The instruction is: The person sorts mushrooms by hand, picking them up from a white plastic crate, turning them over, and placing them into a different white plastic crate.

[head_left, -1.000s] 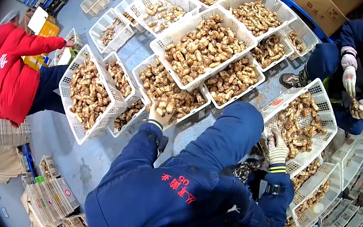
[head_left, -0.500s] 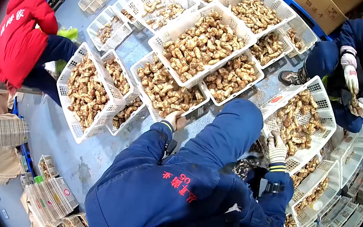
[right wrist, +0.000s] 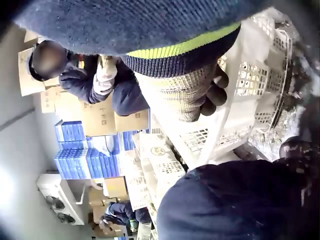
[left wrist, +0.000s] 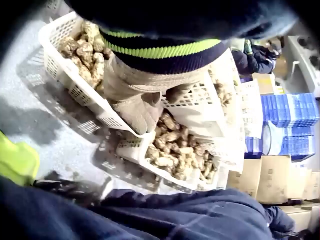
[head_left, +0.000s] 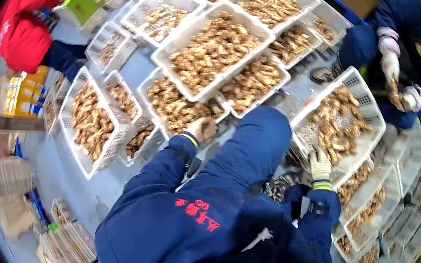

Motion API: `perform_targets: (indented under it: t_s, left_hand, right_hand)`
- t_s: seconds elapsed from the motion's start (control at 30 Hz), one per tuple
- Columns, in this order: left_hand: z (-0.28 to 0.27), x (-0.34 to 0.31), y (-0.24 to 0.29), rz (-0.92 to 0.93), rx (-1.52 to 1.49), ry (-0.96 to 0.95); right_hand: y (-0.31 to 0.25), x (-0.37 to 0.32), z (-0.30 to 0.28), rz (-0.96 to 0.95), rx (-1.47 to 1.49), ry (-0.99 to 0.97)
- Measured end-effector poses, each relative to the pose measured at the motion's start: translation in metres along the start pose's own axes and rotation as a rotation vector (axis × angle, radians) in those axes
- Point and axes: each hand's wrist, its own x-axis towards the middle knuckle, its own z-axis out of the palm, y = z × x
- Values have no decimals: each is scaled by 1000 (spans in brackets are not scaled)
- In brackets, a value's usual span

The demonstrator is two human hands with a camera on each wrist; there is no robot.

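Observation:
Knobbly brown-and-cream mushrooms fill a white perforated crate point(head_left: 146, 87) in front of the person; its near corner meets the left hand point(head_left: 201, 129). That hand wears a pale glove and grips the crate's rim, with the thumb over the outer wall in the left wrist view. The right hand point(head_left: 321, 166), gloved with dark fingertips, holds the near edge of a second white crate point(head_left: 296, 135), which contains mushrooms point(head_left: 338, 125) more loosely spread. Its curled fingertips point(right wrist: 216, 94) show beside the crate wall in the right wrist view.
A large crate point(head_left: 157, 59) heaped with mushrooms overlaps the front crates. More crates point(head_left: 62, 135) stand left and behind. One seated person point(head_left: 392, 65) handles a mushroom at the right; another in red point(head_left: 26, 25) holds a green stool point(head_left: 80, 3). The person's knee point(head_left: 264, 133) sits between both crates.
The left hand held several mushrooms over the front crate, then went without them to its rim. The right hand stays at its crate. The person in red has turned and raised the stool.

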Motion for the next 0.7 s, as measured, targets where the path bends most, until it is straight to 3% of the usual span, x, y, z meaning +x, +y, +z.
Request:
perform_targets:
  t_s: [0.07,0.13,0.2,0.23,0.27,0.37,0.47,0.5,0.53,0.6,0.7]
  left_hand:
    - [41,-27,10,101,-8,-76]
    - [74,-30,27,115,13,-218]
    - [130,-59,43,147,56,-302]
    - [164,-80,46,215,110,-336]
    - [187,-88,49,243,131,-401]
    - [248,-89,48,148,110,-569]
    - [302,-84,20,71,79,-613]
    - [317,-85,5,66,115,-638]
    - [331,-86,-9,63,151,-661]
    - [348,-71,-41,26,217,-610]
    - [353,-45,-82,-99,322,-622]
  right_hand:
    - [17,7,-7,-60,-11,89]
    - [6,8,-32,41,-127,58]
    - [47,18,-31,160,-173,42]
    - [66,18,-33,65,-196,36]
    - [67,21,-35,205,-201,-29]
    - [76,30,-36,285,-277,-152]
    - [104,41,-17,288,-360,-273]
    - [136,46,0,248,-356,-324]
    - [125,46,0,270,-444,-398]
    - [122,51,9,389,-330,-526]
    - [119,57,11,520,-356,-527]
